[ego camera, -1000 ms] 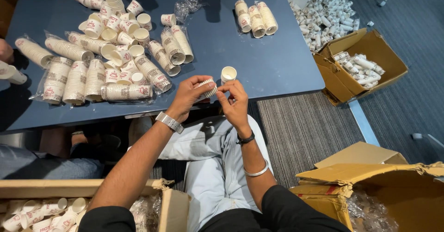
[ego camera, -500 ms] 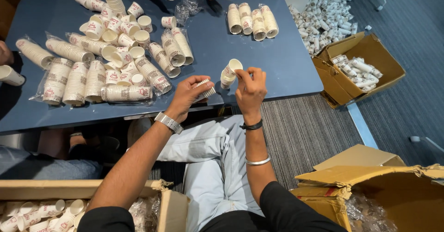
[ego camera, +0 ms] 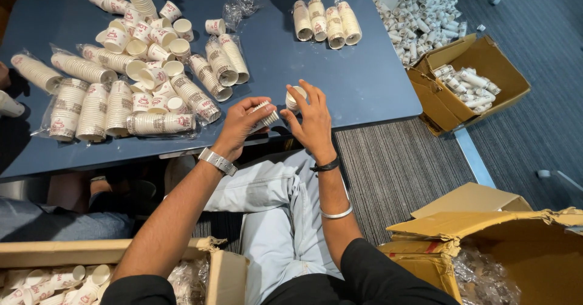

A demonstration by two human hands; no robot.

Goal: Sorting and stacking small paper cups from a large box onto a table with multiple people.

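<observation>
blue table [ego camera: 370, 80]: left hand [ego camera: 240, 126] grips cups [ego camera: 265, 116], right hand [ego camera: 313, 119] alongside.

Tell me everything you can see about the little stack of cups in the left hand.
The short stack of cups is white paper with ribbed rims, several nested together. It lies tilted on its side, mouth toward the right, just above the near edge of the blue table. The left hand grips it from the left with curled fingers. The right hand, beside it, holds a single cup. Any print on it is hidden.

Even indoor light, sharp, slight wide-angle distortion
</observation>
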